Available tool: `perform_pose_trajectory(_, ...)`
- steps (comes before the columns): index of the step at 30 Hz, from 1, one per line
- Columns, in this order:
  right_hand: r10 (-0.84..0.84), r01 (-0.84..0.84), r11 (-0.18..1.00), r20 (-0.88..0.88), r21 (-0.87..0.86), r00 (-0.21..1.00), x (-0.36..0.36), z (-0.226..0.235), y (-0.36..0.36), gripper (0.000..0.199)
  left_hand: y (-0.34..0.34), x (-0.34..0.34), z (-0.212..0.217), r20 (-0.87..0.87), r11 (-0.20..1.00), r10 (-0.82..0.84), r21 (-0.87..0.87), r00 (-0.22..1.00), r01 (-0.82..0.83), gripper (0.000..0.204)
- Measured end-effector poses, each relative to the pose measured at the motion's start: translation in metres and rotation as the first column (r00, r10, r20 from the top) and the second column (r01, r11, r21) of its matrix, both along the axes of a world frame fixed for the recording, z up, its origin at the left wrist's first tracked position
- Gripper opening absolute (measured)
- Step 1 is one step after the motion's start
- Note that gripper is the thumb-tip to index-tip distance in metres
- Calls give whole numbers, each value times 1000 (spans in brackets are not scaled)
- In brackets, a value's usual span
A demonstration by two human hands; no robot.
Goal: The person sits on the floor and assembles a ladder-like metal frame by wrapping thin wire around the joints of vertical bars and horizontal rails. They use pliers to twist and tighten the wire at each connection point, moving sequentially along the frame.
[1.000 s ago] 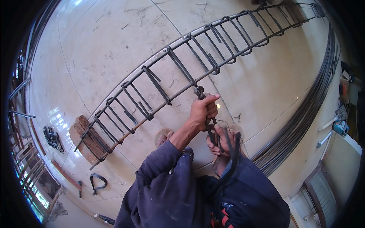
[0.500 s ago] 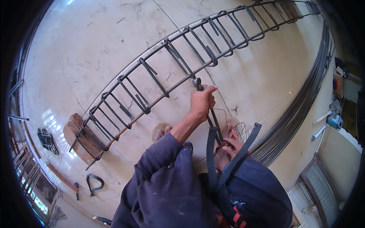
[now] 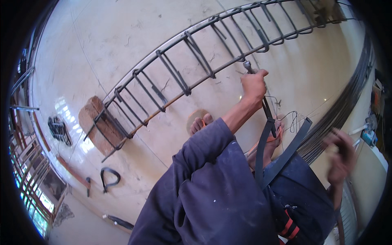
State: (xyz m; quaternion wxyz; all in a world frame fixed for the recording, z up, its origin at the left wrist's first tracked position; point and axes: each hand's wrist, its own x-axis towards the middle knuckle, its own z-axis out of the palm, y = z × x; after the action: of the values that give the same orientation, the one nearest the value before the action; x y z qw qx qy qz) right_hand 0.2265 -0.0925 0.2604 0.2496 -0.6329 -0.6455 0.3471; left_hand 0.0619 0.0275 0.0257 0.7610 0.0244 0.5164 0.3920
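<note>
My left hand (image 3: 254, 86) is wrapped round a pair of dark pincers (image 3: 267, 109), thumb sticking out to the side. The round head of the pincers is close below the near bar of a long rebar cage (image 3: 188, 90); whether it touches the bar I cannot tell. Out to the right, over the rod bundle's near end, my right hand (image 3: 341, 157) is smeared by motion, so its fingers and anything in them are unclear. Thin loose wire (image 3: 293, 118) curls beside my foot, below the pincers. Two flat black straps (image 3: 288, 153) stick up from my lap.
A reddish brick block (image 3: 92, 122) sits beneath the cage's left end. Long dark steel rods (image 3: 347, 104) lie bundled at the right. A black bent loop (image 3: 118, 175) and a heap of dark bent pieces (image 3: 60, 131) lie on the left floor.
My right hand has come away from beside the pincers' handles and swung right. The view has shifted; my left hand keeps its grip, and the pincers' head is farther along the near bar.
</note>
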Motion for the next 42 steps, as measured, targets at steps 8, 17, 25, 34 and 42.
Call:
perform_pose_trajectory(8, 134, -5, 957, 427, -290, 894, -77, -143, 28, 74, -1, 10, 0, -159, 996, -63, -65, 985, 54, 19)
perform_pose_trajectory(17, 38, 72, 944, 324, -323, 945, -81, -174, 32, 37, 0, 8, 6, -321, 997, 26, -60, 947, -48, 24)
perform_pose_trajectory(25, 28, 53, 855, 148, -516, 989, -68, -181, 38, 24, 0, 8, 7, -182, 991, 33, -121, 983, -56, 20)
perform_pose_trajectory(34, -652, -434, 193, -446, -880, 613, -44, -157, 72, 27, -3, -20, 3, 425, 993, -50, 120, 904, -1, 30)
perform_pose_trajectory(42, -429, -208, 476, -432, -854, 793, -35, -153, 73, 32, 6, -12, 13, 645, 997, 82, -49, 760, -65, 43)
